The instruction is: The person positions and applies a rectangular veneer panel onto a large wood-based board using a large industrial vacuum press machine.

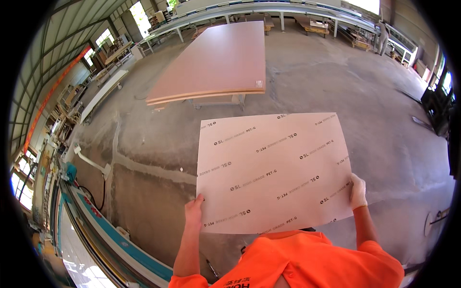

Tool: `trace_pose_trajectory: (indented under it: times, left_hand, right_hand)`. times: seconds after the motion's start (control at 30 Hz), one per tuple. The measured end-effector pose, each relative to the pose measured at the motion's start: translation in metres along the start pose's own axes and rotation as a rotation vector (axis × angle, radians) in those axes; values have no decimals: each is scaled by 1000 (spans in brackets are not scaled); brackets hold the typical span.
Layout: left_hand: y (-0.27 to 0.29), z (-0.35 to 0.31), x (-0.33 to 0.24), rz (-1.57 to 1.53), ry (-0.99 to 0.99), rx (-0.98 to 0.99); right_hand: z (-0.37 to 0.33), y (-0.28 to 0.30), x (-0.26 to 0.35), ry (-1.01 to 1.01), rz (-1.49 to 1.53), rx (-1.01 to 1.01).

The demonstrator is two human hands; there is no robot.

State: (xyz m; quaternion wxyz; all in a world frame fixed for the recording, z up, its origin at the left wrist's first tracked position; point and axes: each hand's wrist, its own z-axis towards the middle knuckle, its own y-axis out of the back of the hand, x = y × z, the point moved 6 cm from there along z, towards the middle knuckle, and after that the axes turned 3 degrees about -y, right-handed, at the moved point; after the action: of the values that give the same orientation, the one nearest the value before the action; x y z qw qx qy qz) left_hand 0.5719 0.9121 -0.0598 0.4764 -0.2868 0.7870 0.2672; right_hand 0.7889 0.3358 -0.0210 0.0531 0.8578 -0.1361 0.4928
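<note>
Between my two hands I carry a flat, pale pink panel (269, 165) with printed film on its face. My bare left hand (194, 207) grips its left edge near the lower corner, thumb on the face. On the right edge, a little higher, my right hand (357, 191) in a white glove is closed round the panel. The fingers behind the panel are hidden. Beyond it, a stack of large pinkish-brown boards (216, 62) rests on a low wheeled trolley (218, 101).
A long machine with a teal and white rail (120, 240) runs along my left. At the back stands a long conveyor table (269, 8). Another person (382, 37) is at the far right. Dark equipment (437, 110) stands at the right, and a cable (93, 194) hangs near the machine.
</note>
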Motion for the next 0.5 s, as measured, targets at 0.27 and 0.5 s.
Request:
trace_pose_trajectory:
  times: [0.27,0.5]
  left_hand:
    - [-50,195,-81,25,-84,3]
    - [-75,327,-135,2,121,6]
  right_hand:
    - [164,-153,34,-40,41,84]
    - [275,-310,78,-162,-35,202]
